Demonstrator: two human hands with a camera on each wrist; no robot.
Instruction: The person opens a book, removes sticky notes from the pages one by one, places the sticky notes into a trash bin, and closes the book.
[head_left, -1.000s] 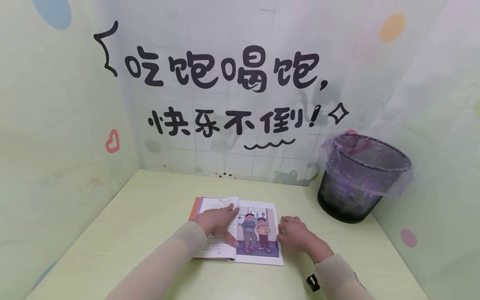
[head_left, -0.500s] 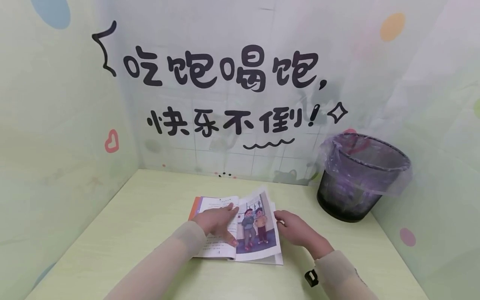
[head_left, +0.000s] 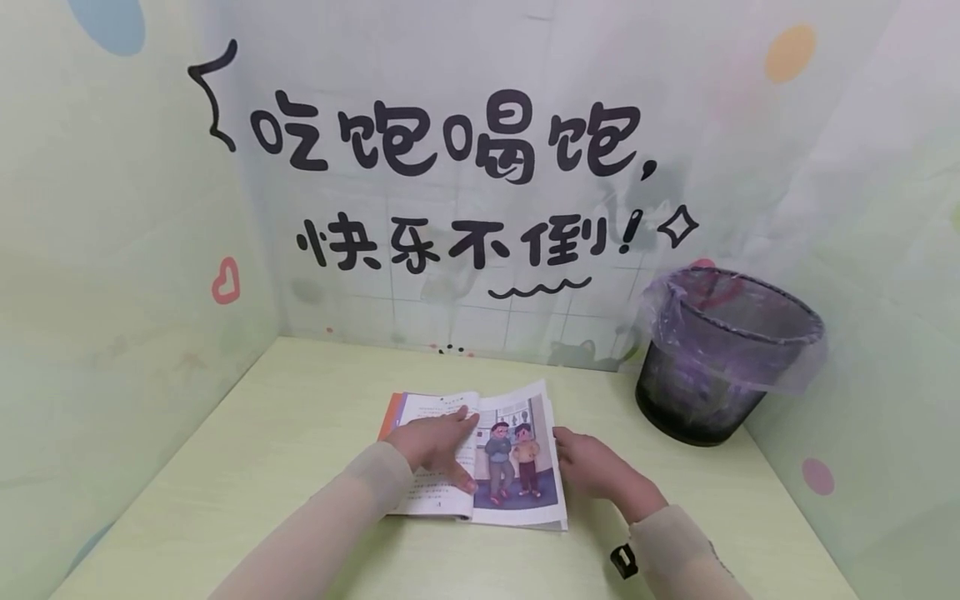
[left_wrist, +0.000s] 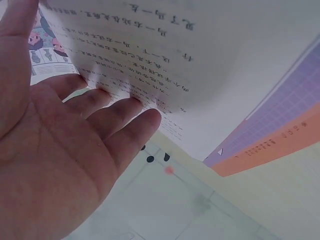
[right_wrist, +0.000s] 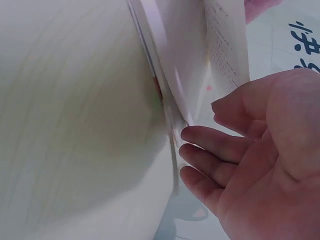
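Observation:
An open book [head_left: 516, 467] lies on the table, with printed text on its left page [left_wrist: 150, 65] and a picture of two cartoon figures on the right one. My left hand [head_left: 435, 446] rests across the left page near the spine, fingers spread, thumb by the fold. At the right edge of the book is my right hand [head_left: 600, 467]. In the right wrist view its fingertips [right_wrist: 192, 134] touch or nearly touch the page edges, slightly bent, and I see no page between thumb and fingers. The illustrated leaf stands slightly raised above the pages beneath it.
A black bin [head_left: 697, 392] with a purple plastic liner stands at the table's back right corner. Orange and purple edges [left_wrist: 270, 150] of the book show beyond the left page. Printed wall sheets [head_left: 480, 317] enclose the table [head_left: 315, 400] at the back and sides.
The illustrated leaf lay flat a second ago, rose with its top corner lifted half a second ago, and has sunk partly back. The right hand shifted a little; the left stayed.

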